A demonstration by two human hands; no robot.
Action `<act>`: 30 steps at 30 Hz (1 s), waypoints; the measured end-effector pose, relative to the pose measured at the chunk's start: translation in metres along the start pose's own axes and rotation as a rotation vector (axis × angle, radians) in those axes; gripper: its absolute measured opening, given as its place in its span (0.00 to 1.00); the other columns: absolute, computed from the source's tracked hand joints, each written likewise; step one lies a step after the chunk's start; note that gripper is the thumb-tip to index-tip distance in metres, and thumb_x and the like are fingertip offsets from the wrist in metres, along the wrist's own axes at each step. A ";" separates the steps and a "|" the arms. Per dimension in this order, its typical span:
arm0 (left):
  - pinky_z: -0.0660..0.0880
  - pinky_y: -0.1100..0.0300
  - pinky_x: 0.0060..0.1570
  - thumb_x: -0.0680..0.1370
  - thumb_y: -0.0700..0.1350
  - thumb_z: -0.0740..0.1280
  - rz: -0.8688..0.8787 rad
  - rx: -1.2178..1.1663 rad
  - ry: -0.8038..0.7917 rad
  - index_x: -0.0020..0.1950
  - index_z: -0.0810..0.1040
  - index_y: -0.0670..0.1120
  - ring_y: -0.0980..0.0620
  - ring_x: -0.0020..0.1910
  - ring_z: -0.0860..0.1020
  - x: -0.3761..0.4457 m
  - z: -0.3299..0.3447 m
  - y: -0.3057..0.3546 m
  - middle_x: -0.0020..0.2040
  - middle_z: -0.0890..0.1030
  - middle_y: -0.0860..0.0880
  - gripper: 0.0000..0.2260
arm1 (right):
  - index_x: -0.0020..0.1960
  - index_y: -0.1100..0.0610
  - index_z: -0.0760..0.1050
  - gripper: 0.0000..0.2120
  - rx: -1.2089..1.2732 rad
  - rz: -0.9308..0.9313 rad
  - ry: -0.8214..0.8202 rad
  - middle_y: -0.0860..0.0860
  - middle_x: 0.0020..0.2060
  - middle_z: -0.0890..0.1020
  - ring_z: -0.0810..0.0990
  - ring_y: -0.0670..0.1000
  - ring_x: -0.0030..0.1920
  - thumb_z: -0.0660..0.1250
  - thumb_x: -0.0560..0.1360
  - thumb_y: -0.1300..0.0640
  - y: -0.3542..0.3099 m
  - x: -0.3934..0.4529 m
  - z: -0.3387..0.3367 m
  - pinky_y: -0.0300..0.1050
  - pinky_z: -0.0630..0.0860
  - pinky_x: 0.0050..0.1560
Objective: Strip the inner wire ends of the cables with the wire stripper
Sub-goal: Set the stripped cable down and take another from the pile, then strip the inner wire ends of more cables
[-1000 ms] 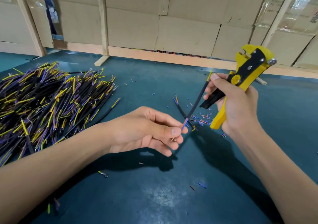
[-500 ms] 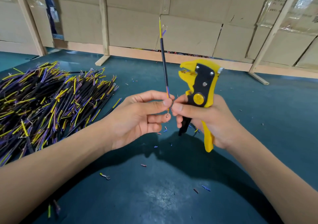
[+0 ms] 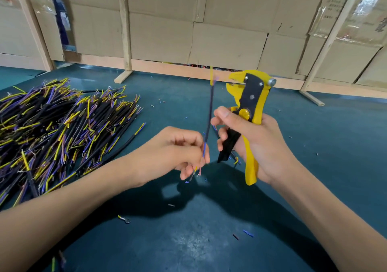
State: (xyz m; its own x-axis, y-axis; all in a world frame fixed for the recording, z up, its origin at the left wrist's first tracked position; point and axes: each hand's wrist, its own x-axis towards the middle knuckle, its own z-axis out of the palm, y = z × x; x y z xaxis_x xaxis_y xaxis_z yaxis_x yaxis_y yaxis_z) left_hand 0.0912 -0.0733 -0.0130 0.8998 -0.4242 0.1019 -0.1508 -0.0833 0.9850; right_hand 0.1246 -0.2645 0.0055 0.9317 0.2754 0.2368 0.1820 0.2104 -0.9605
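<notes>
Covering the whole work area is a dark teal, matte table surface (image 3: 314,146), backed by a wall of tan cardboard panels (image 3: 226,48) braced with pale wooden battens (image 3: 125,27). Far left of the yellow and black plastic wire stripper (image 3: 248,112) sprawls a loose heap of thin black-sheathed cables (image 3: 56,129) with yellow, purple and blue inner wires fraying out. Nearer, left of the stripper, the left hand (image 3: 178,152) curls its fingers round the lower end of one black-sheathed cable (image 3: 209,112), which stands nearly upright, blurred, its yellow and purple tips just left of the stripper's toothed head. Blue and bare inner wires poke out below that hand. The right hand (image 3: 257,144) wraps the stripper's handles, thumb pressed on the black body, tool head up. Below the stripper, small coloured insulation scraps (image 3: 248,233) and a small metal ring terminal (image 3: 124,219) dot the surface.
</notes>
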 end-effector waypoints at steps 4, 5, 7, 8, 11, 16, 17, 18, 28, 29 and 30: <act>0.68 0.61 0.30 0.64 0.42 0.66 -0.003 0.133 -0.126 0.36 0.80 0.43 0.51 0.29 0.71 -0.003 0.003 0.003 0.33 0.77 0.42 0.05 | 0.39 0.59 0.84 0.02 0.084 0.003 -0.042 0.60 0.38 0.82 0.73 0.53 0.32 0.75 0.70 0.62 -0.006 -0.001 -0.001 0.51 0.75 0.34; 0.67 0.61 0.30 0.64 0.43 0.66 -0.014 0.152 -0.144 0.36 0.81 0.44 0.52 0.29 0.71 -0.003 0.002 0.004 0.33 0.77 0.44 0.05 | 0.39 0.59 0.84 0.02 0.085 -0.001 -0.060 0.59 0.37 0.81 0.73 0.53 0.32 0.75 0.70 0.63 -0.007 -0.001 -0.002 0.51 0.75 0.34; 0.66 0.63 0.30 0.66 0.44 0.68 -0.016 0.168 -0.160 0.38 0.81 0.45 0.53 0.29 0.71 -0.005 0.003 0.004 0.32 0.78 0.48 0.05 | 0.37 0.58 0.83 0.05 0.090 -0.013 -0.085 0.58 0.36 0.80 0.73 0.54 0.32 0.75 0.70 0.66 -0.008 -0.002 -0.002 0.50 0.75 0.34; 0.65 0.64 0.31 0.69 0.45 0.69 0.009 0.160 -0.128 0.39 0.82 0.45 0.54 0.30 0.70 -0.005 0.005 0.003 0.31 0.77 0.51 0.04 | 0.36 0.57 0.83 0.06 0.089 -0.018 -0.089 0.57 0.35 0.80 0.74 0.54 0.31 0.74 0.70 0.66 -0.009 -0.002 -0.001 0.49 0.76 0.34; 0.66 0.67 0.33 0.74 0.51 0.71 0.262 0.141 0.206 0.44 0.80 0.49 0.56 0.31 0.70 -0.004 0.012 0.000 0.34 0.75 0.55 0.06 | 0.34 0.56 0.83 0.06 0.073 -0.015 -0.087 0.55 0.33 0.79 0.75 0.56 0.33 0.73 0.68 0.65 -0.009 -0.003 0.002 0.48 0.77 0.33; 0.68 0.61 0.31 0.77 0.49 0.70 0.584 0.170 0.493 0.54 0.79 0.48 0.53 0.32 0.72 -0.003 0.004 0.011 0.39 0.76 0.50 0.08 | 0.35 0.55 0.81 0.06 0.010 0.011 -0.092 0.54 0.32 0.77 0.74 0.58 0.33 0.75 0.67 0.63 -0.007 -0.005 0.006 0.51 0.76 0.36; 0.69 0.61 0.31 0.77 0.49 0.70 0.586 0.171 0.509 0.56 0.80 0.48 0.53 0.31 0.72 -0.004 0.002 0.012 0.39 0.77 0.49 0.09 | 0.35 0.54 0.81 0.06 0.002 0.013 -0.101 0.54 0.31 0.77 0.75 0.58 0.33 0.76 0.66 0.63 -0.007 -0.006 0.007 0.50 0.76 0.36; 0.69 0.62 0.30 0.78 0.48 0.71 0.578 0.148 0.513 0.56 0.81 0.47 0.53 0.31 0.73 -0.004 0.002 0.012 0.39 0.78 0.48 0.09 | 0.35 0.55 0.81 0.06 -0.003 0.013 -0.113 0.54 0.31 0.77 0.75 0.58 0.32 0.76 0.66 0.63 -0.006 -0.007 0.008 0.50 0.77 0.35; 0.68 0.62 0.24 0.71 0.41 0.76 0.388 -0.285 0.499 0.47 0.85 0.45 0.49 0.37 0.80 0.001 0.003 0.011 0.39 0.83 0.42 0.07 | 0.35 0.52 0.82 0.07 -0.057 0.000 -0.190 0.53 0.33 0.77 0.76 0.57 0.32 0.78 0.64 0.62 -0.001 -0.012 0.015 0.51 0.76 0.36; 0.68 0.62 0.25 0.70 0.41 0.76 0.381 -0.313 0.489 0.47 0.86 0.44 0.50 0.36 0.80 0.001 0.003 0.012 0.39 0.83 0.43 0.07 | 0.36 0.52 0.82 0.07 -0.068 -0.002 -0.193 0.53 0.33 0.77 0.76 0.57 0.32 0.79 0.64 0.61 0.000 -0.012 0.015 0.52 0.76 0.37; 0.68 0.62 0.25 0.70 0.40 0.76 0.370 -0.347 0.479 0.47 0.85 0.43 0.50 0.36 0.81 0.001 0.003 0.012 0.39 0.83 0.43 0.07 | 0.36 0.52 0.82 0.08 -0.077 -0.005 -0.197 0.53 0.33 0.77 0.76 0.57 0.33 0.80 0.64 0.61 0.001 -0.012 0.015 0.53 0.76 0.37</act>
State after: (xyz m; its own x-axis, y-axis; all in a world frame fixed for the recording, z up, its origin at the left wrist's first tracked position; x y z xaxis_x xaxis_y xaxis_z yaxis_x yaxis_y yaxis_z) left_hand 0.0892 -0.0771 -0.0018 0.9080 0.0815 0.4110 -0.4146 0.3166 0.8532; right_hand 0.1091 -0.2536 0.0040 0.8528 0.4542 0.2579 0.2165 0.1420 -0.9659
